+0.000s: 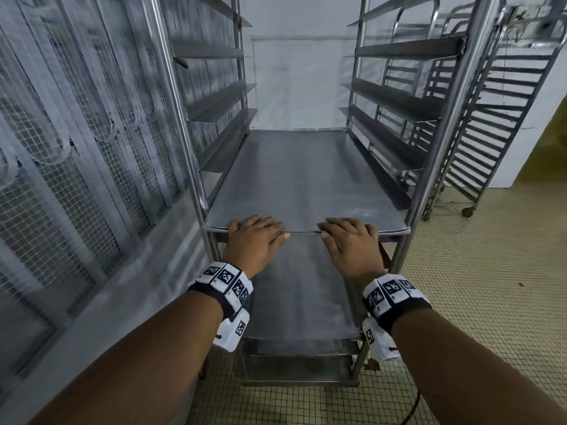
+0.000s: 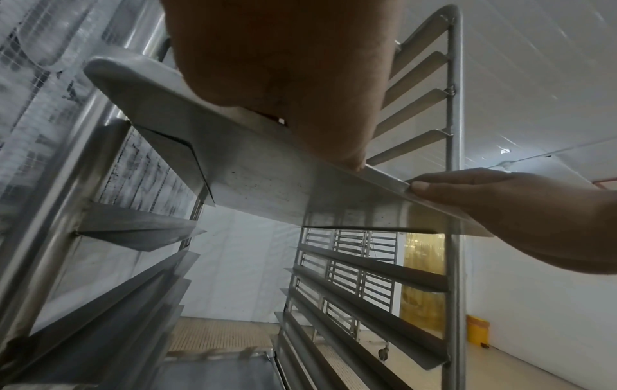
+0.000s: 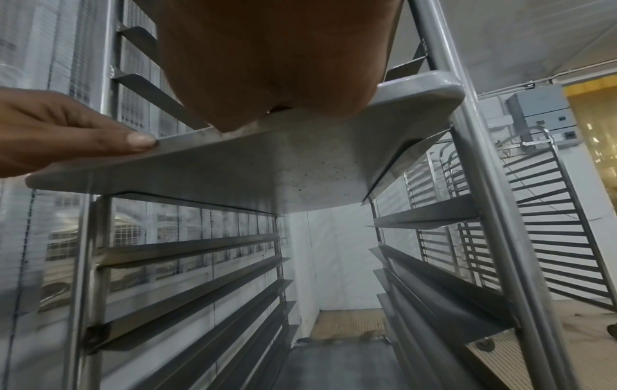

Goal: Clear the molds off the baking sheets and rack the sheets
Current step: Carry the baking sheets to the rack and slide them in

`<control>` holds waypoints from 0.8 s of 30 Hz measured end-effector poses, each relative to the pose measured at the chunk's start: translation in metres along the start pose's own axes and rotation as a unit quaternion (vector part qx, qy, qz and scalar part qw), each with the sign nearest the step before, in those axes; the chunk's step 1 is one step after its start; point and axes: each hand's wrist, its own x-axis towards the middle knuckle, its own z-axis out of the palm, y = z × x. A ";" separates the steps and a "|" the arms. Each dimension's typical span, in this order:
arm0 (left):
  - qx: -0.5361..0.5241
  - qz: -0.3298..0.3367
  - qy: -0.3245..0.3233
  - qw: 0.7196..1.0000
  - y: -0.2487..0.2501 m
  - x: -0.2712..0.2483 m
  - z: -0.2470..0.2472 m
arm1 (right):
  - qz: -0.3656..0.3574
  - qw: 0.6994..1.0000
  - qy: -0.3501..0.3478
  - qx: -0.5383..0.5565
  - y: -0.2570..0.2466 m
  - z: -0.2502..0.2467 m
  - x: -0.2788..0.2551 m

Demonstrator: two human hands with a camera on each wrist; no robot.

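A bare steel baking sheet (image 1: 306, 179) lies on the runners of the tall steel rack (image 1: 171, 102), about level, with no molds on it. My left hand (image 1: 257, 234) rests on its near rim left of centre, fingers flat on top and thumb against the edge. My right hand (image 1: 349, 237) rests the same way right of centre. From below, the left wrist view shows the sheet (image 2: 267, 190), my left hand (image 2: 284, 79) and the right thumb (image 2: 420, 186) on the rim. In the right wrist view the sheet (image 3: 250, 179) sits on its runner under my right hand (image 3: 267, 66).
A second sheet (image 1: 300, 302) sits lower in the same rack, sticking out toward me. Free runners (image 1: 395, 102) line both sides above. Another wheeled rack (image 1: 497, 118) stands to the right on the tiled floor (image 1: 475, 302). A wire-mesh wall (image 1: 76, 148) runs close along the left.
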 end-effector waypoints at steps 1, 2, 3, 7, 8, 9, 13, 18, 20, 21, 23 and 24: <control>-0.001 0.002 0.004 1.000 -0.002 0.007 0.003 | 0.001 1.000 0.002 0.003 0.003 0.004 0.007; -0.002 0.003 0.008 1.000 -0.005 0.015 0.005 | 0.000 1.000 0.006 0.005 0.006 0.008 0.015; -0.003 0.004 0.010 1.000 -0.007 0.024 0.009 | 0.000 1.000 0.010 0.007 0.009 0.012 0.023; -0.006 -0.001 0.020 1.000 -0.016 0.057 0.021 | -0.005 1.000 0.012 0.003 0.021 0.030 0.054; -0.008 -0.001 0.024 1.000 -0.018 0.065 0.024 | -0.006 1.000 0.015 0.003 0.024 0.034 0.061; -0.013 0.001 0.031 0.999 -0.019 0.072 0.026 | -0.006 1.000 0.016 0.004 0.027 0.037 0.068; -0.016 0.007 0.034 0.999 -0.025 0.094 0.031 | -0.011 1.000 0.025 0.013 0.034 0.048 0.090; -0.024 0.018 0.080 0.996 -0.032 0.105 0.045 | -0.012 0.999 0.039 0.022 0.038 0.057 0.101; -0.019 0.017 0.096 0.995 -0.032 0.106 0.049 | -0.015 0.999 0.039 0.018 0.039 0.058 0.102; -0.018 0.016 0.098 0.995 -0.031 0.106 0.050 | -0.017 0.999 0.038 0.015 0.040 0.058 0.101; -0.021 0.014 0.105 0.994 -0.030 0.105 0.050 | -0.022 0.999 0.033 0.014 0.040 0.057 0.101; -0.025 0.013 0.109 0.994 -0.029 0.104 0.049 | -0.022 0.999 0.024 0.015 0.040 0.055 0.101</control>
